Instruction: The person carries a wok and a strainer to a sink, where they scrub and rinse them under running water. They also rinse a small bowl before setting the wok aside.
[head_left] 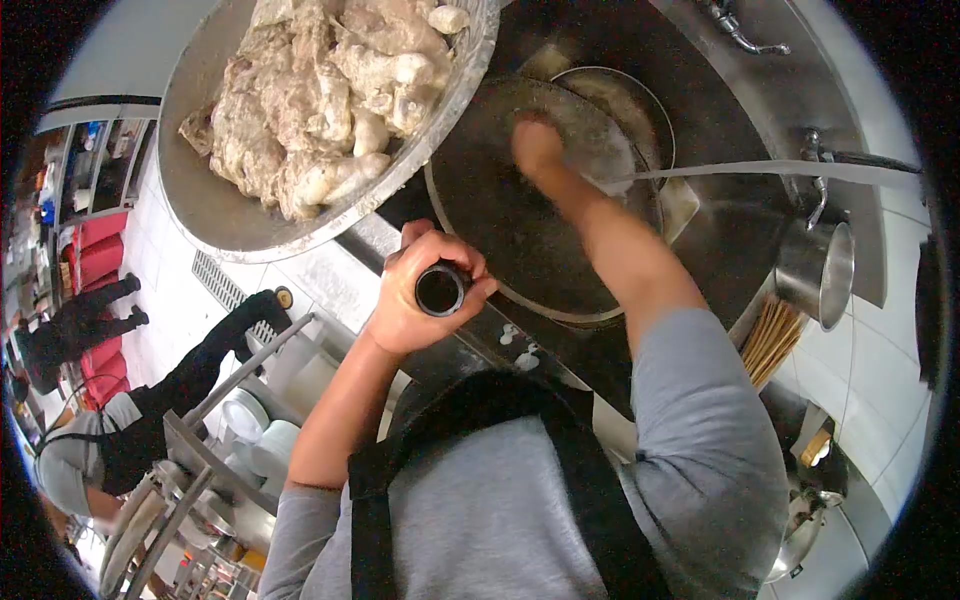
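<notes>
A large round wok (pixel 490 230) with cloudy water in it sits in the metal sink. My left hand (pixel 425 275) is wrapped around a dark, hollow, round-ended handle (pixel 440 289) beside the wok's near rim. The handle looks like the wok's own, though my fingers hide where it joins. Inside the wok, my right hand (pixel 537 140) is down near the water, its fingers blurred and partly hidden. A stream of water (pixel 700 172) falls from the right into the wok, close to that hand.
A big metal bowl (pixel 190 190) of coated raw chicken pieces (pixel 310 110) stands at the upper left. Taps (pixel 750 35) line the sink wall. A saucepan (pixel 810 275) and a bamboo brush (pixel 770 340) are at the right. At far left are a person (pixel 110 425) and a trolley with stacked dishes.
</notes>
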